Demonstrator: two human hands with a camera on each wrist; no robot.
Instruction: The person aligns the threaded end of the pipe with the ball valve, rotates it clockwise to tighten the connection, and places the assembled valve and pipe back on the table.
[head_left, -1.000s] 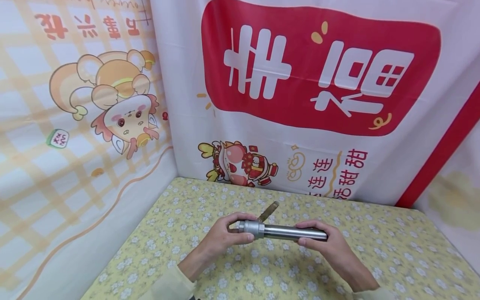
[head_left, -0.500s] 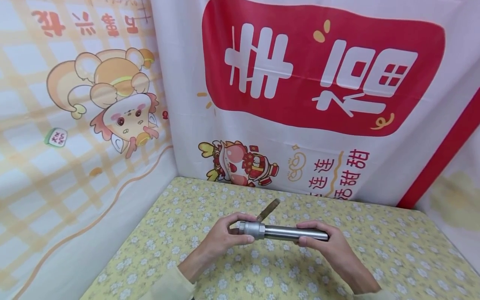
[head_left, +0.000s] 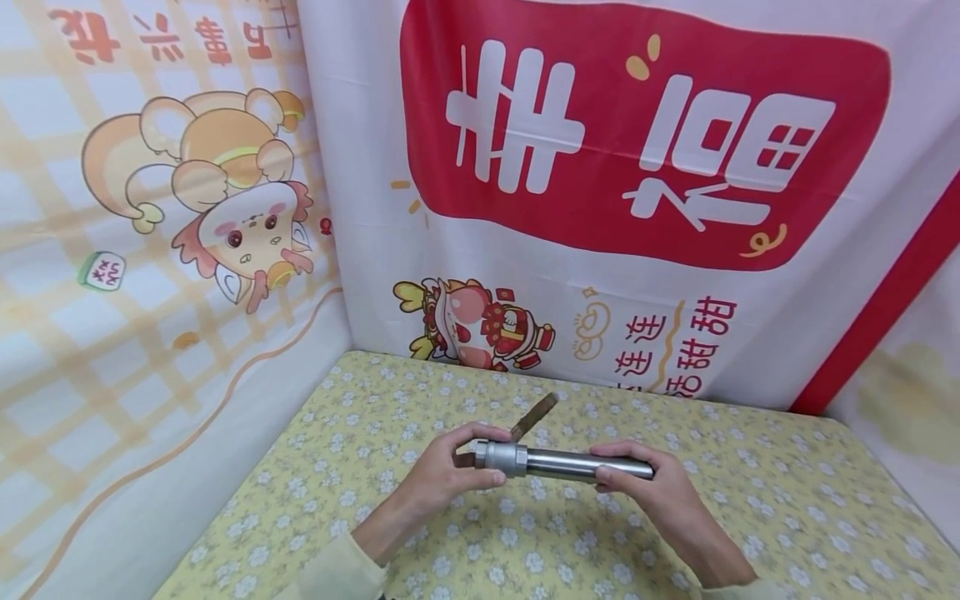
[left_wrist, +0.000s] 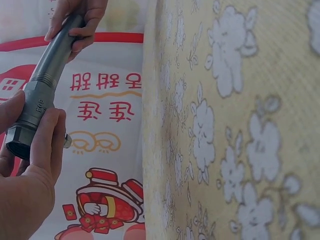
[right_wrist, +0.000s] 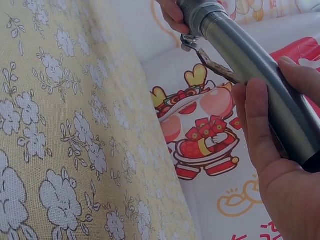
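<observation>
Head view: left hand (head_left: 438,472) on a ball valve (head_left: 498,458), right hand (head_left: 663,485) on a steel pipe (head_left: 558,463), lower centre of the frame.

From the left edge, a cartoon-printed sheet (head_left: 52,250) hangs beside the flower-patterned tablecloth (head_left: 322,483); then the left thumb and fingers clamp the valve's body, whose worn lever handle (head_left: 537,415) slants up to the right. The pipe extends rightward from the valve's hex end, in line with it, and both wrist views show exposed thread at the joint. At the pipe's far end, the right thumb and fingers grip it, well apart from the left. The step in hand looks like work on that threaded joint; whether tightening or loosening, I cannot tell. The next move probably calls for a firm left hold while the right turns the pipe without tilting it.
</observation>
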